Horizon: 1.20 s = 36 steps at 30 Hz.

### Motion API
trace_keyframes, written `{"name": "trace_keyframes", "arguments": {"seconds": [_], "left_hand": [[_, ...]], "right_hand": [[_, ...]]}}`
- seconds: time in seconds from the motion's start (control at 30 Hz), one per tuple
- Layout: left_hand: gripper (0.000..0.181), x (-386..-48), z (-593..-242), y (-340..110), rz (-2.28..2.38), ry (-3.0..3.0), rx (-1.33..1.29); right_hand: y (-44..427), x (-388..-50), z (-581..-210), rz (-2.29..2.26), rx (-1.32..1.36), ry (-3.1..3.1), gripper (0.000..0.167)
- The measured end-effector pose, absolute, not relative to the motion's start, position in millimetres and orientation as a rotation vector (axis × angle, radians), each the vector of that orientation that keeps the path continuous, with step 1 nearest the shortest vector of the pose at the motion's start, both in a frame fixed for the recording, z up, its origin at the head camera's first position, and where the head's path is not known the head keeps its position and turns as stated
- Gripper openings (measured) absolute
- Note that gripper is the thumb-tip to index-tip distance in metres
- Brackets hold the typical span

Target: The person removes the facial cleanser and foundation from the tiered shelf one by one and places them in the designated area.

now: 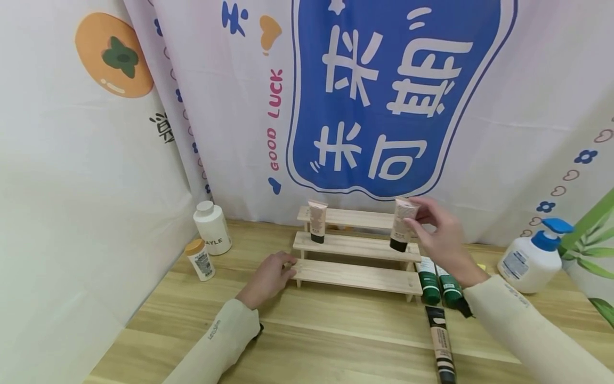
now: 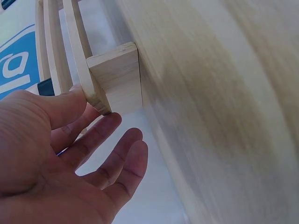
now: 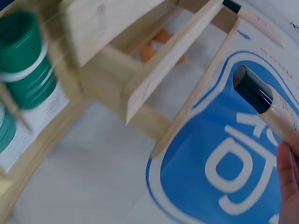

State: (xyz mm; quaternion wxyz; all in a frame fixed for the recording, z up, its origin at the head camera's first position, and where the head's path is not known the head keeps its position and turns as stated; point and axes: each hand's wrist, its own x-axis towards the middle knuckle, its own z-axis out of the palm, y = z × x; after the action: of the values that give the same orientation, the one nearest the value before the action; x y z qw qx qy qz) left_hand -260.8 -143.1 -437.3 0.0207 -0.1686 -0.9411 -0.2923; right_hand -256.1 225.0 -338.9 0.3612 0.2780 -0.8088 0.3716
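Note:
A three-tier wooden step shelf (image 1: 355, 276) stands against the back cloth. My left hand (image 1: 269, 278) is at the left end of its lowest step; in the left wrist view thumb and index finger pinch the plank's corner (image 2: 97, 95), the other fingers loose. My right hand (image 1: 443, 237) grips a pale pink squeeze tube (image 1: 402, 224) by its upper part, black cap (image 3: 252, 88) down. That tube is upright, slightly tilted, over the right end of the middle step; in the right wrist view its cap is apart from the planks. A similar tube (image 1: 317, 220) stands on the middle step's left.
Green-and-white tubes (image 1: 428, 282) lie right of the shelf, with a black-and-beige tube (image 1: 441, 344) in front. At right are a blue-topped pump bottle (image 1: 530, 261) and a plant (image 1: 595, 240). A white bottle (image 1: 212, 229) and an orange-capped bottle (image 1: 201, 261) stand at left.

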Motion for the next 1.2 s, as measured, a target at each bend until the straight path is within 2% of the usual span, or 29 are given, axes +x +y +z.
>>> {"name": "trace_keyframes", "arguments": {"seconds": [0.3,0.53,0.87,1.2], "left_hand": [[0.024,-260,-438,-142,-0.9,-2.921,-0.541],[0.025,-260,-439,-143,-0.905,-2.922,-0.529],[0.025,-260,-441,-145,-0.92,-2.929,-0.526],[0.025,-263,-440,-145,-0.899,-2.928,-0.529]], "right_hand": [[276,-219,-337,0.753,0.596,-2.186,0.054],[306,-182,-361,0.686,0.514,-2.289,0.054],[324,-151,-407,0.78,0.374,-2.759,0.042],[327,-149,-426,0.929,0.245,-3.087,0.024]]}}
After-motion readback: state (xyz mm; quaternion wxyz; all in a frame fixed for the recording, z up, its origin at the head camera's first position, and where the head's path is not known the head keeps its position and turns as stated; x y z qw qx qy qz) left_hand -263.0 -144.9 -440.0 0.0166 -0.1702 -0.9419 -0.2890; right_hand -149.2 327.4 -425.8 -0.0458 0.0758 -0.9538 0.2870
